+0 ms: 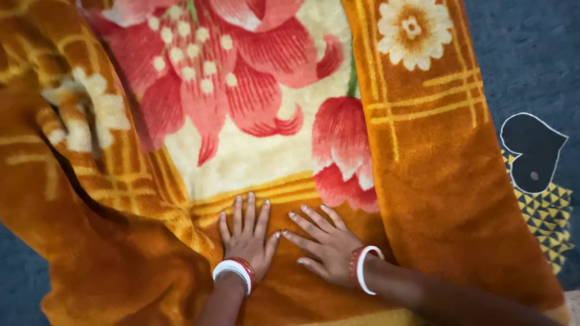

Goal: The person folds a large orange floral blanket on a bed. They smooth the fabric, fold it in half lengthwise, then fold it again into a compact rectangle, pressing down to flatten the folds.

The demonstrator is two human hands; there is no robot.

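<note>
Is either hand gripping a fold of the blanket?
No: the left hand and the right hand lie flat, fingers spread, on the orange blanket.

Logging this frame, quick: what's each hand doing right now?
Left hand: open, flat on the orange blanket, holding nothing.
Right hand: open, flat on it too.

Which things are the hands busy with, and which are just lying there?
Busy with:
- left hand flat on the orange flowered blanket
- right hand flat on it too

Just lying there:
- yellow and black patterned cloth at the right edge
- grey floor
</note>
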